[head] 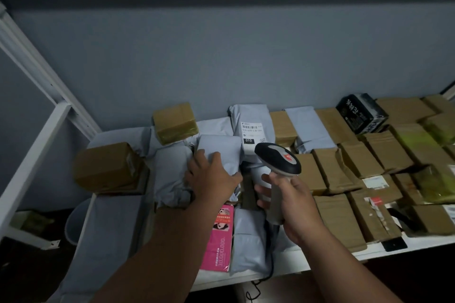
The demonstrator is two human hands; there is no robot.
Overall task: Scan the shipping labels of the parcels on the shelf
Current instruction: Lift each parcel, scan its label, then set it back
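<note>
My left hand lies spread and flat on a grey mailer bag near the middle of the shelf, fingers splayed over its near edge, pressing or about to turn it; nothing is actually closed in that hand. My right hand is wrapped tight round the grip of the barcode scanner, its head tilted up and away toward the back row, cord trailing down off the shelf front.

Just beyond the scanner head stands another grey bag with a white shipping label facing me, marked 010; that is the only label I can read. The bag under my left palm shows no label on this side. To the right lie many brown cardboard parcels, packed close, a few with labels showing. I cannot tell which have been scanned; judging by the crowd, most of the work remains.
</note>
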